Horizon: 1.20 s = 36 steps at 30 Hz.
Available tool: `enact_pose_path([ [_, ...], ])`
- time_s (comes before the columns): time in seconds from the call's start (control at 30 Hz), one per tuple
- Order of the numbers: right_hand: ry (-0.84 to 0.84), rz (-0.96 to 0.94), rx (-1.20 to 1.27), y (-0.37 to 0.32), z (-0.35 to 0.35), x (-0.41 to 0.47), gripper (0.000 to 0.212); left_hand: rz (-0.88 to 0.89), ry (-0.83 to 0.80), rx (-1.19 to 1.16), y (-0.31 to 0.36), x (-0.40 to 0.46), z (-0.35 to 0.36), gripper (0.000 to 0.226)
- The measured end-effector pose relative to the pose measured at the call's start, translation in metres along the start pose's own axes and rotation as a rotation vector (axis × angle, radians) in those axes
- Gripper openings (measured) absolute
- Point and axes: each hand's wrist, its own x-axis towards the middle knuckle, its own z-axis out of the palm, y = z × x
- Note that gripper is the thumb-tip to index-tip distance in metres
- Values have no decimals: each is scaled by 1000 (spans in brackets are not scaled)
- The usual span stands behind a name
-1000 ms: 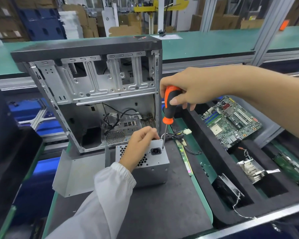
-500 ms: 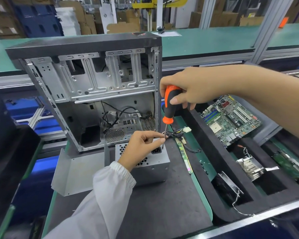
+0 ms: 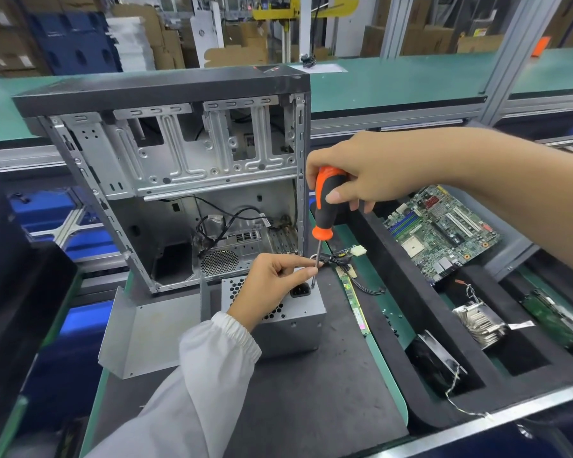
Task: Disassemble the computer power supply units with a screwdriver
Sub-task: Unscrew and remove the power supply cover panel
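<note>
Grey steel power supply box | under left hand, fingertips pinching screwdriver shaft | right hand clenched on orange-black screwdriver | likely heavy, rigid, sharp-edged; grip flat sides

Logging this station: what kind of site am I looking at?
Likely an electronics teardown line in a warehouse: green-topped benches, a foam tray sorting a motherboard, and stacked cardboard boxes behind.

the power supply unit sits on the mat just in front of the open computer case, with the motherboard, heatsink and fan in the foam tray to its right.
</note>
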Motion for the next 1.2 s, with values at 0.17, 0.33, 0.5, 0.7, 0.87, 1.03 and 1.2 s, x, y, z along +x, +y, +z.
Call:
enact_pose_path([
  [0.17,3,-8,-4,0,0,1,12,-7,2,-8,-3,1,1,13],
  [0.33,23,-2,-31,-1,2,2,11,-10,6,-16,-6,2,1,12],
  [0.5,74,-14,-74,-4,6,2,9,11,8,3,-6,1,1,10],
  [0.7,192,29,-264,-5,9,0,39,13,4,-12,-6,0,2,13],
  [0.87,241,72,-341,-9,13,-1,51,10,-26,-21,-6,0,0,11],
  [1.03,83,26,-234,-12,9,4,29,-17,-34,-43,-5,1,-2,13],
  [1.2,-49,12,-165,-12,0,8,18,-4,-63,-45,-2,0,-2,17],
])
